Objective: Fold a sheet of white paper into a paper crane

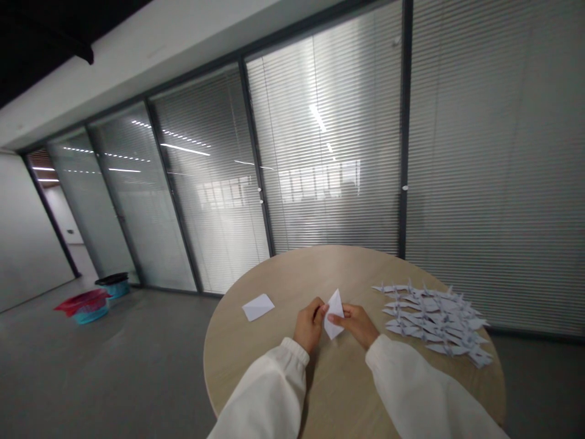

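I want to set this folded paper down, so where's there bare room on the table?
Bare wood on the table runs between the paper square and the cranes, beyond your left hand and right hand. More lies between your left sleeve and right sleeve. Crowded: the right side, where the cranes overlap.

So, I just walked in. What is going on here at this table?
A person holds a folded paper between the left hand and the right hand, just above a round table. A flat paper lies on the table to the left of the hands. To their right, many paper cranes lie close together in a large group.
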